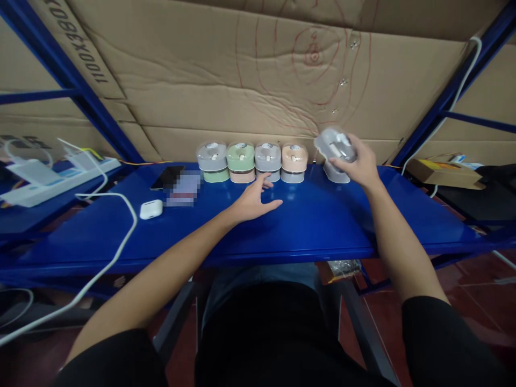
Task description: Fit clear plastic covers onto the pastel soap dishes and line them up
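My right hand is closed around a grey container with a clear lid, tilted above another grey container at the right of the shelf. Whether the two touch, I cannot tell. My left hand hovers with its fingers apart, holding nothing, in front of a row of stacked containers. In that row, from the left, are a grey one on green, a green one on pink, a grey one on grey, and a peach one on grey.
On the blue shelf at left lie a white earbud case, a dark phone and a blurred-out item. A white cable crosses the left side. Cardboard walls the back; an open carton stands right.
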Motion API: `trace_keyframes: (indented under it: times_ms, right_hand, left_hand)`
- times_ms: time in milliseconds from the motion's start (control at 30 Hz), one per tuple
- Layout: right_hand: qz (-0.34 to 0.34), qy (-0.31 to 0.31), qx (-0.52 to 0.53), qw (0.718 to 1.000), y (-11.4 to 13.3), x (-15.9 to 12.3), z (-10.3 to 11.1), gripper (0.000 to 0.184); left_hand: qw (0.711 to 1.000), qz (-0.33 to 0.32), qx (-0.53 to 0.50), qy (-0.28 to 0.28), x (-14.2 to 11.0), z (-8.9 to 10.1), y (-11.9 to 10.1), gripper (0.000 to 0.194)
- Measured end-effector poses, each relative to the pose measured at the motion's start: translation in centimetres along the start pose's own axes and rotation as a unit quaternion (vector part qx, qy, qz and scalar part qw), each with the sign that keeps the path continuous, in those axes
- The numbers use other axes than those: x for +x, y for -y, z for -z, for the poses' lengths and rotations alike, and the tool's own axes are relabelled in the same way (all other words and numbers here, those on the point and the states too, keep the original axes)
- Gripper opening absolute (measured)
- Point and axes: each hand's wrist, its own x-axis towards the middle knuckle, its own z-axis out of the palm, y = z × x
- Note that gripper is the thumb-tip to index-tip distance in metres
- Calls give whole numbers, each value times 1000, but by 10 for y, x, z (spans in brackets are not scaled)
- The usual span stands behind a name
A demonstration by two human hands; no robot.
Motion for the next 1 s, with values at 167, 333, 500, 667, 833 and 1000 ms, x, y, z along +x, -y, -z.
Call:
trace_keyframes:
  times_ms: [167,333,500,667,833,1000]
  right_hand:
    - [-186,-91,-97,974,-31,14,-27,97]
    - [-213,-91,-150,961,-39,19,-55,99]
    - [-229,-85,-185,952,-30,19,-56,108]
    - [-54,-24,-203,977,13,10,-43,103]
    - [181,111,-146,966,54,3,-71,111]
    - [197,134,-143,961,60,1,-104,106]
  left_hand:
    - [1000,-2,14,26,1,-3,3,95]
    - [999,1,14,37,1,-2,4,94]
    - [999,3,22,41,2,-2,4,97]
    - [998,5,30,47,2,-2,3,98]
    - [998,-4,40,48,1,0,2,91]
    - [998,-7,45,53,1,1,1,86]
